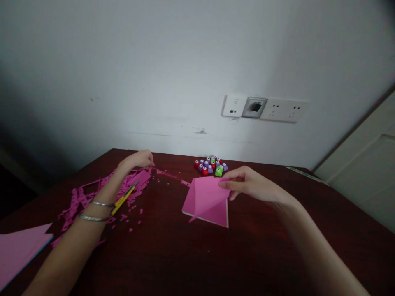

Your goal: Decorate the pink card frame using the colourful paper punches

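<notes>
Your right hand grips the right edge of a pink paper sheet between thumb and fingers, its lower left corner narrowing to a point. The sheet is tilted over a square pad of pink paper lying on the dark reddish-brown bench, right of the middle. Your left hand is closed, its fingertips pinching one end of a narrow pink paper strip that stretches across to the sheet's left side; whether the far end is joined to the sheet you cannot tell. Under and beside your left forearm lies a heap of pink paper scraps, some with punched holes, with tiny pieces scattered around. A slim yellow tool rests there, just beside your bracelets. Behind the sheet sits a cluster of red, purple and green eye-topped figures. Paler pink sheets lie at the lower left.
</notes>
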### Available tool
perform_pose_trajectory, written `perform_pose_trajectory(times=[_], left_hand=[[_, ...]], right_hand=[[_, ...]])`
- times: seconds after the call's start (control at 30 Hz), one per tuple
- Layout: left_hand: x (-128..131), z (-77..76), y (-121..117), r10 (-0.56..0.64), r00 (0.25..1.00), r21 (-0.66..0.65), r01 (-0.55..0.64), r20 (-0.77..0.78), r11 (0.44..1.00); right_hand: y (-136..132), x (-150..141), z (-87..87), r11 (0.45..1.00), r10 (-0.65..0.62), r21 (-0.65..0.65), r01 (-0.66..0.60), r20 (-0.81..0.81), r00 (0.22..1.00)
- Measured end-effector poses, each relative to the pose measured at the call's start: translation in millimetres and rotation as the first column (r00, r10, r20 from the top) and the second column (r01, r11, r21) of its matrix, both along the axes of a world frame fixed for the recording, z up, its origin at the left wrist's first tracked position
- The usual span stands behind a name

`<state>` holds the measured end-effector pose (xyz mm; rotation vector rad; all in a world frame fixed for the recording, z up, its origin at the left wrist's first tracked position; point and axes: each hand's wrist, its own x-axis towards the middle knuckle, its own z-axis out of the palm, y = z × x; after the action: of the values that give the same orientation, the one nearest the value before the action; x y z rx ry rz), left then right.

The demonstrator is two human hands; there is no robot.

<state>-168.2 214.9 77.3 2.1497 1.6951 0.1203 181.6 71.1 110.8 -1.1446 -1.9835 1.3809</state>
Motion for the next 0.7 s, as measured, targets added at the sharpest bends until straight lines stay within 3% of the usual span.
perform_pose_trajectory(times=[0.13, 0.27, 0.37, 0.43, 0.5, 0.57, 0.7], left_hand=[[-9, -14.7, 6, -0.064, 0.998, -0.090, 0.064, -0.002, 0.994], [11, -13.1, -3, -0.185, 0.976, -0.154, 0.201, 0.116, 0.967], [42, -1.3, -21, -0.188, 0.948, 0.018, 0.190, 0.255, 0.982], [67, 7.8, -40, -0.240, 0.844, 0.080, 0.230, 0.480, 0.970], [91, 13.9, -63, -0.262, 0.659, 0.035, 0.336, 0.705, 0.941], [112, 15.4, -84, -0.232, 0.518, 0.032, 0.366, 0.823, 0.930], [135, 10.6, -110, -0.151, 0.458, -0.042, 0.385, 0.876, 0.922]], right_hand=[[0, -1, -0.3, 1.000, 0.011, 0.000, -0.011, -0.023, 1.000], [2, -1, -2.2, 1.000, -0.024, 0.007, 0.025, -0.081, 0.996], [2, -1, -2.4, 0.991, -0.107, 0.059, 0.116, -0.136, 0.985], [1, -2, -2.1, 0.979, -0.166, 0.095, 0.182, -0.157, 0.973], [0, -3, -1.7, 0.966, -0.215, 0.110, 0.235, -0.170, 0.962], [-1, -4, -1.3, 0.956, -0.248, 0.115, 0.269, -0.173, 0.953], [-4, -7, 0.6, 0.958, -0.250, 0.112, 0.265, -0.131, 0.959]])
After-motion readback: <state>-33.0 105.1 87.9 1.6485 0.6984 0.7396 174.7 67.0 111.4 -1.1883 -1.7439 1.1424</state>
